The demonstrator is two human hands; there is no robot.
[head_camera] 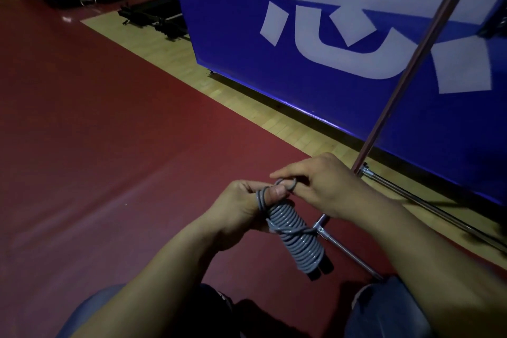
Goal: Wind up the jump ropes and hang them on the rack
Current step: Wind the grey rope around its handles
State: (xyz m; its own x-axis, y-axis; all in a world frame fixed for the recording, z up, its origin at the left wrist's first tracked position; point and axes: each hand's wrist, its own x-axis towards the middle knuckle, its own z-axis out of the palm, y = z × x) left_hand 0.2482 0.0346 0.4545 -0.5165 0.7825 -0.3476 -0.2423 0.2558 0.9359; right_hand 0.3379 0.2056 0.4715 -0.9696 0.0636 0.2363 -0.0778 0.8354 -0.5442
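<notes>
A dim hall is seen, with a dark red floor [109, 145] bordered by a strip of pale wood, and a blue banner [356, 90] with large white lettering standing at the far right. In the near middle, the left hand [241, 211] is closed around the upper end of a grey jump rope [293, 233], whose cord has been wound in tight coils round its two dark handles; the handle ends poke out at the near, lower end of the bundle. The last small loop of cord is pinched by the fingers of the right hand [321, 186], just above the left thumb.

The step in hand appears to be the securing of the winding: most of the cord is already coiled, and only the final loop seems to be left loose. A tuck or knot of that loop is probably called for next, with tension kept so that the coils do not slacken.

Just beyond the hands, a metal rack [395, 115] is seen, its reddish pole rising to the far right and its base bars lying on the floor. The bundle is not yet hung on it.
</notes>
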